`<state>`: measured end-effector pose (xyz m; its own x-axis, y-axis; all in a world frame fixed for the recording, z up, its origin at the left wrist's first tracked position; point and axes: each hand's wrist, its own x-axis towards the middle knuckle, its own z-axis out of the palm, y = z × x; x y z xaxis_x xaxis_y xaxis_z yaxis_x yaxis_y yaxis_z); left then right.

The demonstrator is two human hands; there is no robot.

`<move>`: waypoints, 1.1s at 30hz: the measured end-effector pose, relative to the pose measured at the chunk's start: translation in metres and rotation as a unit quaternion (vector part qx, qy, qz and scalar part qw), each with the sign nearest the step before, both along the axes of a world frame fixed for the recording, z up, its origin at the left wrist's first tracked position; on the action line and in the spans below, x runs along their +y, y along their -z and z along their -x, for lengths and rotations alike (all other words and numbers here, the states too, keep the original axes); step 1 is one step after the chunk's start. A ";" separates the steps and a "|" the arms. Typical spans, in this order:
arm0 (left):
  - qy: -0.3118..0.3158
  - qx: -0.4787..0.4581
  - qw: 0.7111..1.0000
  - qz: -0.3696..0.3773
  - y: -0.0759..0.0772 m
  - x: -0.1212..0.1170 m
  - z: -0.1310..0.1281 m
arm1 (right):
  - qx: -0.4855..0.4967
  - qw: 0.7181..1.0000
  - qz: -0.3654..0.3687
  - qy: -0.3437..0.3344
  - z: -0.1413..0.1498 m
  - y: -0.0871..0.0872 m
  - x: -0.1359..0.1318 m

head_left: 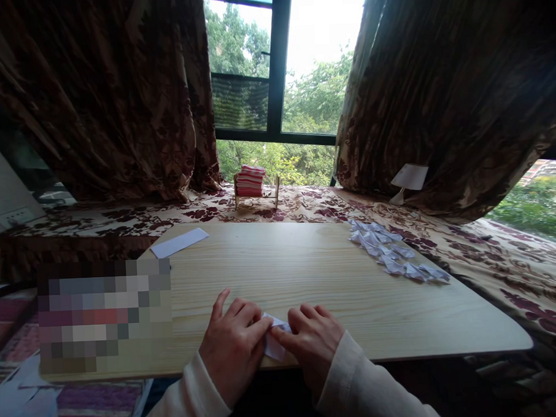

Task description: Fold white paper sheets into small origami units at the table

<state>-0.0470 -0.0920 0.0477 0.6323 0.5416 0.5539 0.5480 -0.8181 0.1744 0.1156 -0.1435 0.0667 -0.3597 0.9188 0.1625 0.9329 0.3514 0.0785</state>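
My left hand (233, 342) and my right hand (311, 339) meet at the near edge of a light wooden table (308, 268). Between them lies a small folded piece of white paper (275, 341). The fingertips of both hands press down on it, pinched together over the fold. Most of the paper is hidden under my fingers. Both wrists wear cream sleeves.
A row of several folded white paper pieces (395, 255) lies along the table's right side. A white paper strip (179, 242) rests at the far left corner. Behind the table stand a small wooden rack with a striped red cloth (251, 182), floral curtains and a window. Loose paper sheets (19, 407) lie at lower left.
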 end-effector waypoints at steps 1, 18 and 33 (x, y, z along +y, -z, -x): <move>0.001 -0.001 1.000 -0.001 0.001 0.000 0.000 | -0.001 1.000 0.000 0.000 0.000 0.000 0.000; -0.041 -0.009 0.999 0.015 0.004 -0.009 0.000 | 0.013 0.999 -0.024 -0.017 -0.005 0.005 -0.002; -0.036 -0.010 0.999 0.014 0.005 -0.010 0.001 | 0.031 0.991 -0.128 -0.026 -0.008 0.014 0.002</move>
